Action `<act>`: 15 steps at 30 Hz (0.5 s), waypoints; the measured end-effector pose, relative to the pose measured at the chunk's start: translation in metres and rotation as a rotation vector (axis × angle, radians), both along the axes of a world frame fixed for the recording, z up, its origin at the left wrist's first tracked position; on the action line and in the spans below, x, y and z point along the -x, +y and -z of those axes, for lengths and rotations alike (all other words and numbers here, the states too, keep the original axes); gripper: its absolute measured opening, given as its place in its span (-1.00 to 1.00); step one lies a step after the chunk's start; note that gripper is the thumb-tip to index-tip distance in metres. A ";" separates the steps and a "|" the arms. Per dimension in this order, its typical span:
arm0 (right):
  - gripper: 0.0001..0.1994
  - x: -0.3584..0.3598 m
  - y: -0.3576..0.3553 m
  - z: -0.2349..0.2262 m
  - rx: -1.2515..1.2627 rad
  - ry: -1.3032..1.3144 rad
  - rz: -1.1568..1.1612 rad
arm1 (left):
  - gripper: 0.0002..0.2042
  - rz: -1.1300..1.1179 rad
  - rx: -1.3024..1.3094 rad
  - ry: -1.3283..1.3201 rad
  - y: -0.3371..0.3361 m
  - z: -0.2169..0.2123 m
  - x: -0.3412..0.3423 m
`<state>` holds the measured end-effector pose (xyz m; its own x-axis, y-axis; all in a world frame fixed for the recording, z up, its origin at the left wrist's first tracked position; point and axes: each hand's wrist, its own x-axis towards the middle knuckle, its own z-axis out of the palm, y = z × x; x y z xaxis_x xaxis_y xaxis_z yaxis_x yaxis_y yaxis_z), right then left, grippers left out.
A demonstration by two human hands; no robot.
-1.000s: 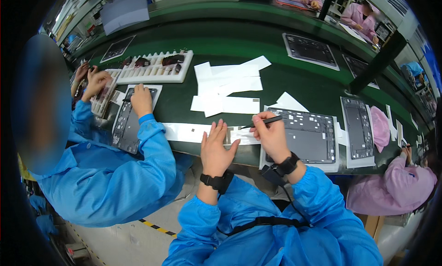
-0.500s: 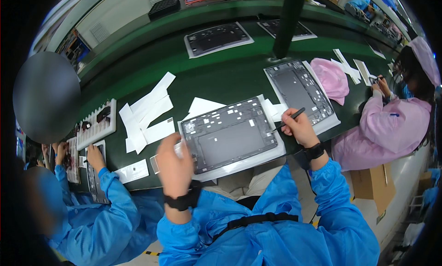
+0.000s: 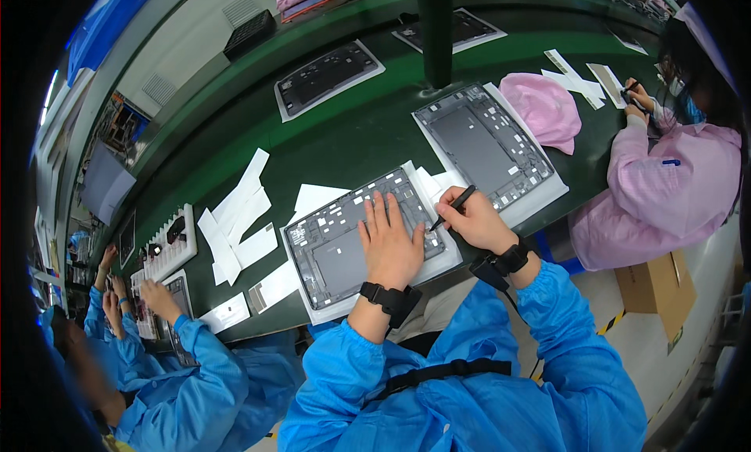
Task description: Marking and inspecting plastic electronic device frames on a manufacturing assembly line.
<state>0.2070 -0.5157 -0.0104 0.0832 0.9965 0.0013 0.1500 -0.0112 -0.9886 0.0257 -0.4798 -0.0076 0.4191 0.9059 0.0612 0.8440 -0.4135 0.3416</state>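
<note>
A dark grey tablet housing [image 3: 336, 256], dotted with small white patches, lies on a white sheet [image 3: 447, 261] at the table's front edge. My left hand [image 3: 391, 248] rests on it, palm down with fingers spread, covering its middle right part. In my right hand [image 3: 479, 221] is a slim black pair of tweezers [image 3: 463, 198], pinched between thumb and fingers. Its tip points down at the housing's right border, close to my left fingertips. What lies right under the tip is too small to make out.
A second housing [image 3: 479, 143] lies behind right, beside a pink cloth [image 3: 541, 111]. White strips [image 3: 238, 209] are piled at left, near a white slotted rack [image 3: 178, 244]. A green post [image 3: 435, 37] rises behind. Co-workers in blue [image 3: 195, 374] and pink [image 3: 653, 190] sit on either side.
My left hand has come from the housing's left edge to rest flat on its surface. The tweezers' tip stays near the right border. The whole view has shifted.
</note>
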 end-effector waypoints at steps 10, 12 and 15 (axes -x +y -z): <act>-0.84 0.002 0.001 0.004 -0.050 -0.048 0.039 | -0.24 -0.003 0.002 0.032 -0.002 -0.004 0.000; -0.84 0.002 0.001 0.003 -0.051 -0.063 0.039 | -0.24 -0.001 0.002 0.040 -0.002 -0.003 -0.001; -0.83 0.002 0.001 0.003 -0.062 -0.060 0.043 | -0.24 -0.008 0.006 0.053 -0.002 -0.003 -0.001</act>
<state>0.2048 -0.5143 -0.0134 0.1242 0.9899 0.0689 0.2094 0.0417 -0.9769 0.0270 -0.4821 -0.0048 0.4141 0.9096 0.0336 0.8643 -0.4045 0.2989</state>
